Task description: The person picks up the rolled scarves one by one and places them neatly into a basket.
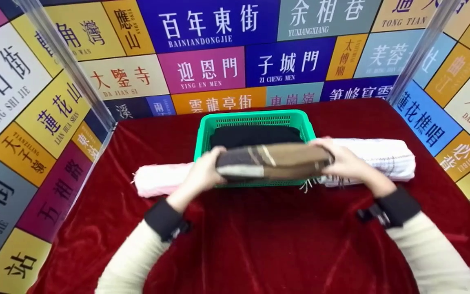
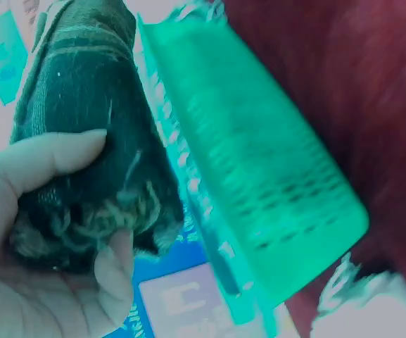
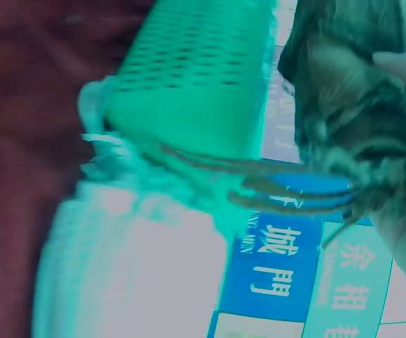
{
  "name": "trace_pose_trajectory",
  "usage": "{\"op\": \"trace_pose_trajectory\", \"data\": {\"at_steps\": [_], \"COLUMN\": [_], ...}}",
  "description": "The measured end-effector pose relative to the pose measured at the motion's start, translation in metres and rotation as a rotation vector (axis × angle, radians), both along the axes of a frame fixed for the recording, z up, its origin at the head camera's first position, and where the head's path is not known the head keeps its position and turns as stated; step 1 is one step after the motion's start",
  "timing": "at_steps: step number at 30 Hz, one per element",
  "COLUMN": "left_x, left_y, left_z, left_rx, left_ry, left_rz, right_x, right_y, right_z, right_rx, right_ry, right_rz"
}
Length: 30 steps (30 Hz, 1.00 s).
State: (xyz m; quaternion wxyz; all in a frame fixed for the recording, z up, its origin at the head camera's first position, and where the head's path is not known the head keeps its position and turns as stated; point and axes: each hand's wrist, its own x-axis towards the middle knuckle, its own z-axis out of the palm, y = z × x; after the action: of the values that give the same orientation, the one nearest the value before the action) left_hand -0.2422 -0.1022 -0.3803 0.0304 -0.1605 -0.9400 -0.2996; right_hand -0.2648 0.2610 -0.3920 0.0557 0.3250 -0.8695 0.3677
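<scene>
A rolled brown and dark plaid scarf (image 1: 278, 161) with fringed ends is held level above the front of a green plastic basket (image 1: 255, 114). My left hand (image 1: 205, 170) grips the scarf's left end; in the left wrist view its thumb lies along the roll (image 2: 93, 91) and fingers curl under the fringe. My right hand (image 1: 343, 161) holds the other end, where long tassels hang down in the right wrist view. Inside the basket lies a black folded cloth (image 1: 255, 134), partly hidden behind the scarf.
A pale pink rolled cloth (image 1: 159, 179) lies left of the basket, and a white fringed roll (image 1: 386, 157) lies to its right. Dark red velvet (image 1: 276, 245) covers the table. Panels with street names (image 1: 204, 69) stand behind and at both sides.
</scene>
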Motion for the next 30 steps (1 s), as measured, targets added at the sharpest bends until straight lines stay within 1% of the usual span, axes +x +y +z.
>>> {"op": "trace_pose_trajectory", "data": {"at_steps": [2, 4, 6, 9, 11, 14, 17, 19, 20, 21, 22, 24, 25, 28, 29, 30], "left_x": [-0.015, -0.031, -0.047, -0.069, -0.08, -0.094, -0.103, -0.107, -0.108, -0.109, -0.109, -0.109, -0.109, -0.108, -0.108, -0.107], "left_y": [-0.001, 0.0, 0.002, 0.005, 0.008, 0.011, 0.013, 0.013, 0.012, 0.012, 0.013, 0.015, 0.017, 0.025, 0.027, 0.029], "left_z": [0.011, 0.018, 0.022, 0.021, 0.016, 0.003, -0.014, -0.025, -0.029, -0.033, -0.036, -0.04, -0.04, -0.04, -0.04, -0.041], "left_rx": [-0.008, -0.029, -0.059, -0.104, -0.123, -0.13, -0.102, -0.105, -0.123, -0.157, -0.217, -0.39, -0.489, -0.748, -0.797, -0.826], "left_ry": [0.034, 0.057, 0.087, 0.161, 0.211, 0.271, 0.28, 0.273, 0.259, 0.248, 0.237, 0.239, 0.243, 0.281, 0.288, 0.283], "left_rz": [0.057, 0.123, 0.18, 0.249, 0.288, 0.327, 0.33, 0.328, 0.33, 0.338, 0.348, 0.363, 0.359, 0.31, 0.29, 0.27], "right_x": [-0.017, -0.034, -0.049, -0.069, -0.08, -0.095, -0.104, -0.108, -0.109, -0.11, -0.11, -0.111, -0.111, -0.111, -0.111, -0.111], "right_y": [-0.008, -0.017, -0.025, -0.036, -0.041, -0.046, -0.049, -0.05, -0.051, -0.052, -0.053, -0.054, -0.055, -0.057, -0.058, -0.058], "right_z": [0.011, 0.021, 0.028, 0.032, 0.029, 0.018, 0.001, -0.011, -0.016, -0.021, -0.025, -0.03, -0.031, -0.029, -0.028, -0.027], "right_rx": [0.023, 0.088, 0.184, 0.298, 0.343, 0.378, 0.391, 0.417, 0.442, 0.473, 0.511, 0.606, 0.653, 0.769, 0.798, 0.821], "right_ry": [0.083, 0.152, 0.202, 0.251, 0.278, 0.329, 0.363, 0.358, 0.342, 0.32, 0.294, 0.247, 0.232, 0.205, 0.201, 0.191], "right_rz": [-0.039, -0.096, -0.16, -0.228, -0.257, -0.281, -0.269, -0.226, -0.202, -0.179, -0.159, -0.136, -0.14, -0.178, -0.19, -0.2]}}
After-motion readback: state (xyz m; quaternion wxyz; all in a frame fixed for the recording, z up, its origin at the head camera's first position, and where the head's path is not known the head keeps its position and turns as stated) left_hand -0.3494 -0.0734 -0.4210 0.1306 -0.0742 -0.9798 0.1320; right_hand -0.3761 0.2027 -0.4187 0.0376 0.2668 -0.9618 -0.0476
